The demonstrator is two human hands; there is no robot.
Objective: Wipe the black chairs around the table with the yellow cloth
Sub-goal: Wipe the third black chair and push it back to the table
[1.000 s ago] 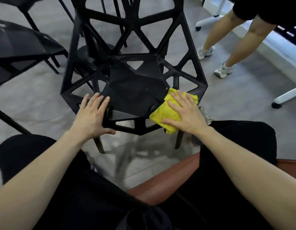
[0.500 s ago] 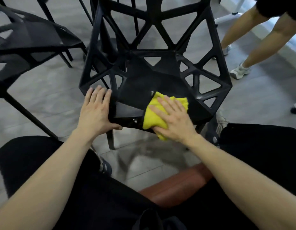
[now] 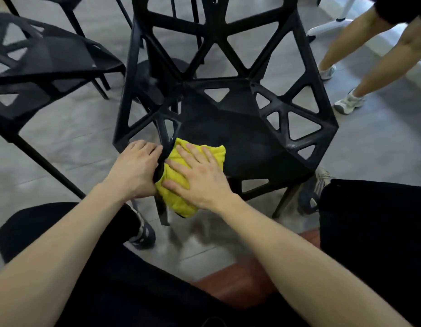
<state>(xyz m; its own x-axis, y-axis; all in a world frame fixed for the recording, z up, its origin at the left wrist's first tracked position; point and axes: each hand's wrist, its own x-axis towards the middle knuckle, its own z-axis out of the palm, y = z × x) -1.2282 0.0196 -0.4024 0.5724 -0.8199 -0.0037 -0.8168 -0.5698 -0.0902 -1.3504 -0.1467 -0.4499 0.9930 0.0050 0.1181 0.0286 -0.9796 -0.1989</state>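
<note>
**Cloth at front-left corner of seat, unwiped run lies to the right**

Left to right:

- Second black chair (image 3: 51,60) sits at far left, well apart from the hands. No cloth near it, and I can't tell whether it has been wiped.
- Left hand (image 3: 134,169) grips the front-left edge of the near black chair (image 3: 240,128), fingers curled over the rim strut. It's bracing, not wiping.
- Yellow cloth (image 3: 181,175) is just beside that hand, touching it at the rim. Cloth is bunched, long axis running roughly front to back, lower end hanging over the seat's front edge.
- Right hand (image 3: 200,175) lies flat on the cloth, fingers spread and straight, pressing it onto the seat. The 2 hands are close together, cloth between them.
- Key relation: the bare seat panel extends right and away from the cloth, toward the lattice side on the right. Right hand is the only 1 on the cloth, so my read is the next stroke goes rightward or back across the seat with the left hand holding the chair.
- Risk as I see it: the open triangular cutouts could snag a cloth edge.

Room: grey tiled floor (image 3: 63,142). Another person's legs (image 3: 369,53) in white trainers stand at upper right, well apart from the chair. A brown seat edge (image 3: 247,286) shows below between the wearer's knees. No worktop visible.
</note>
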